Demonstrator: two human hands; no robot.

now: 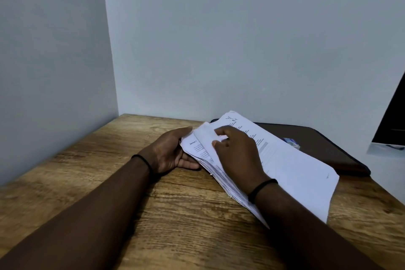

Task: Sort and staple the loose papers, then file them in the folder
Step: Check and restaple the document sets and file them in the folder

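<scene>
Papers [291, 166] on table [153, 215], before folder [333, 149]

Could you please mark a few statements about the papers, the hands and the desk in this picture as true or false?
1. The stack of papers lies on a wooden desk. True.
2. The left hand holds a stapler. False: it holds the left edge of the stack, thumb on top and fingers beneath.
3. The right hand rests on top of the stack, its fingers pinching a sheet. True.
4. A dark folder lies behind the papers, on the right of the desk. True.
5. The papers are already inside the folder. False: they lie in front of it, partly over its edge.
6. Both wrists are bare. False: each wears a thin black band.
</scene>
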